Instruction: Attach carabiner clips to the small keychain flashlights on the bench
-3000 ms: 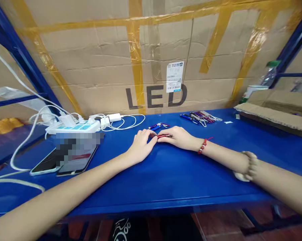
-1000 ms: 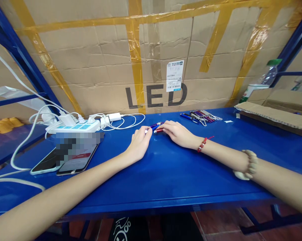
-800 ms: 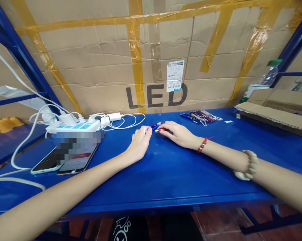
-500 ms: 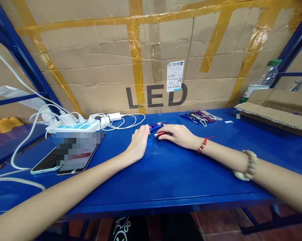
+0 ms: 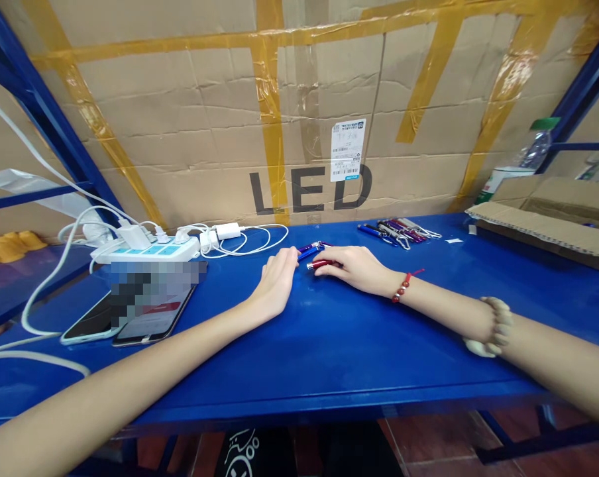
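Resting edge-on on the blue table [image 5: 299, 358], my left hand [image 5: 276, 283] has its fingers stretched out together, the tips beside a small group of slim tubes. A blue tube [image 5: 309, 252] in that group lies just past those fingertips, with a purple one [image 5: 307, 247] behind it. My right hand [image 5: 355, 267] is closed on a slim red tube [image 5: 319, 264] with a silver end, pen-sized and like a small flashlight. Its thumb is below the tube and its fingers reach over the top, covering part of the group. The silver end points left toward my left hand.
Several similar tubes with straps [image 5: 399, 232] lie together at the back right. On the left are two phones [image 5: 155, 311], a white power strip [image 5: 150, 252] and loose cables [image 5: 264, 242]. An open cardboard box [image 5: 548, 225] and a plastic bottle [image 5: 525, 156] stand at right.
Almost nothing differs. Both hands stay in place, and the red tube in my right hand has shifted very slightly.
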A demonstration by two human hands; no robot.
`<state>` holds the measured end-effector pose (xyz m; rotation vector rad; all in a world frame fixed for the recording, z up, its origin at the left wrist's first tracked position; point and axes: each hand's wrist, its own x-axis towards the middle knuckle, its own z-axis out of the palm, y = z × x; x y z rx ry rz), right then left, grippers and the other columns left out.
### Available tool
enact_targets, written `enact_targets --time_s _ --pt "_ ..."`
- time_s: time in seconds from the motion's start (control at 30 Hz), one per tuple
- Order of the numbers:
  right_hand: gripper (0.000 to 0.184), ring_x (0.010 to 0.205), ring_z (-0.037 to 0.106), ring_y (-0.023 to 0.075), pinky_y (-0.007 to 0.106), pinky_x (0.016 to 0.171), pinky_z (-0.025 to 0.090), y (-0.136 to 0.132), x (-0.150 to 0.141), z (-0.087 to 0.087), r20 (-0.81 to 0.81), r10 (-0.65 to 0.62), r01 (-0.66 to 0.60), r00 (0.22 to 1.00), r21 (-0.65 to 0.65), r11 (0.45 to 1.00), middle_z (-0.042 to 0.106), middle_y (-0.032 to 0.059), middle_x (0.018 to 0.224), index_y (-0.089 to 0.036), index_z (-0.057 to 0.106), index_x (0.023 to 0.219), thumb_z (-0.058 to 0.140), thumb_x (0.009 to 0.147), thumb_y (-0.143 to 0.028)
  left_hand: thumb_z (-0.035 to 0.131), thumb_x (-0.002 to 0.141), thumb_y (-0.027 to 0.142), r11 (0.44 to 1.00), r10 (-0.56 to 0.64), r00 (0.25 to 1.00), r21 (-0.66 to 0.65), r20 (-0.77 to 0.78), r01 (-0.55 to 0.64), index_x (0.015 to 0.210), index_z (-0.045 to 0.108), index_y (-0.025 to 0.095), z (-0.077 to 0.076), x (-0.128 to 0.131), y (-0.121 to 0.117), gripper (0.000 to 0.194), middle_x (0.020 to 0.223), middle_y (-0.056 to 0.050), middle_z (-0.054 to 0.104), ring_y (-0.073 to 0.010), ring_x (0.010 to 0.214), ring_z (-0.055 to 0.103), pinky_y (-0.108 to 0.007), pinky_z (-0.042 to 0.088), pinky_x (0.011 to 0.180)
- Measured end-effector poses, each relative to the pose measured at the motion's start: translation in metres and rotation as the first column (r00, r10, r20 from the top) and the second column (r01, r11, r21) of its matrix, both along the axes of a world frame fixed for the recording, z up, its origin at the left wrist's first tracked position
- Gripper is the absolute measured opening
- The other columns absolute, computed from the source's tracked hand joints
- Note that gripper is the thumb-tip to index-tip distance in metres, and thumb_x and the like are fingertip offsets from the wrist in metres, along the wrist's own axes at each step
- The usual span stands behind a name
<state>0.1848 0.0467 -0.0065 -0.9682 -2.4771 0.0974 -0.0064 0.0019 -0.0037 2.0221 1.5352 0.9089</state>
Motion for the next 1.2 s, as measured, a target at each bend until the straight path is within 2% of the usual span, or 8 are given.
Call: enact_targets --time_s 0.3,0.5,0.77,1.2 --pt "0.032 0.090 0.064 0.0188 0.027 0.071 0.044 -0.0010 -0.0008 0.0006 -0.005 -0.004 0.004 1.000 -0.003 1.000 0.070 0.0014 0.100 -0.025 0.066 0.100 0.048 0.088 -0.048 0.008 0.092 0.047 1.000 0.002 1.000 0.000 -0.007 -0.002 0.101 0.053 0.024 0.0004 0.0003 -0.0003 0.051 0.107 -0.005 0.061 -0.0206 0.110 0.050 -0.042 0.033 0.102" --pt "0.032 0.096 0.063 0.0187 0.028 0.076 0.045 -0.0009 -0.0002 -0.0004 -0.040 -0.014 0.013 0.999 -0.014 1.000 0.068 0.0020 0.109 -0.025 0.061 0.108 0.045 0.091 -0.046 0.008 0.092 0.048 1.000 0.002 1.000 -0.008 0.005 -0.002 0.101 0.053 0.022 0.0005 0.0010 0.0004 0.052 0.107 -0.007 0.061 -0.0214 0.110 0.049 -0.043 0.032 0.102" --pt "0.033 0.096 0.064 0.0197 0.030 0.077 0.046 -0.0003 -0.0003 0.0001 -0.006 -0.004 0.004 1.000 0.001 1.000 0.069 0.0019 0.108 -0.026 0.064 0.108 0.044 0.091 -0.046 0.008 0.092 0.046 1.000 -0.005 1.000 -0.015 -0.008 0.005 0.099 0.050 0.022 0.0027 0.0009 -0.0018 0.049 0.107 -0.007 0.060 -0.0213 0.111 0.049 -0.042 0.031 0.102" --pt "0.032 0.097 0.064 0.0188 0.030 0.078 0.047 0.0005 -0.0002 -0.0008 0.004 0.031 -0.031 1.000 0.009 0.999 0.069 -0.0004 0.109 -0.026 0.065 0.106 0.046 0.090 -0.047 0.007 0.092 0.048 1.000 -0.022 0.999 0.010 0.030 0.021 0.096 0.048 0.022 -0.0020 -0.0013 0.0031 0.048 0.106 -0.006 0.058 -0.0210 0.109 0.048 -0.043 0.033 0.100"
